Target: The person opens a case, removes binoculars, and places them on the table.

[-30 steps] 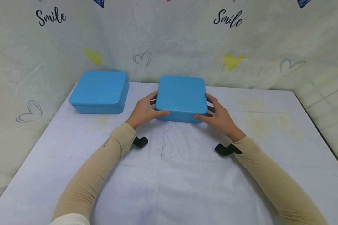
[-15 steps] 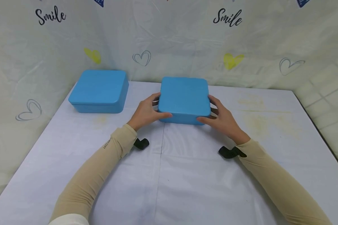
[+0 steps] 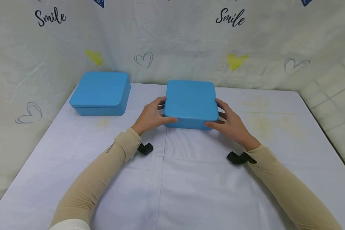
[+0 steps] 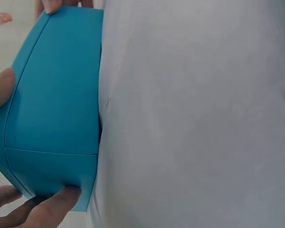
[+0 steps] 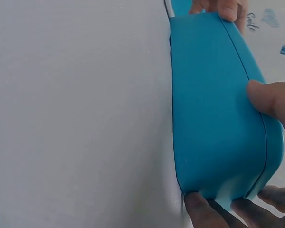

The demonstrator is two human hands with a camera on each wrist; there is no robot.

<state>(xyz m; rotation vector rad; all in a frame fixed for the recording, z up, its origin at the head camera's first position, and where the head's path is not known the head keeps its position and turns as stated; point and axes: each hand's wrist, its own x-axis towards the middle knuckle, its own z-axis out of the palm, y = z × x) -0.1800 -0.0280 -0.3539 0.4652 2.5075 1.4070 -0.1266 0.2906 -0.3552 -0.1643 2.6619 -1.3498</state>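
Observation:
A blue lidded box [image 3: 191,99] with rounded corners sits on the white-covered table, its lid down. My left hand [image 3: 152,115] grips its left side, thumb at the front edge and the other fingers along the side wall. On the opposite side, my right hand [image 3: 231,124] holds it the same way. The left wrist view shows the box's front wall [image 4: 57,90] and the thin seam under the lid. In the right wrist view the fingertips [image 5: 199,202] press low against the side of the box [image 5: 213,109], whose bottom edge is at the cloth.
A second blue lidded box [image 3: 100,92] stands at the back left of the table. White cloth [image 3: 201,188] covers the table, with a crease running down its middle. Behind rises a pale backdrop [image 3: 178,41] printed with hearts and "Smile". A black strap piece [image 3: 238,158] juts from each sleeve.
The held box has shifted slightly right and toward me, with both hands still gripping its sides. The box at the left stays in place.

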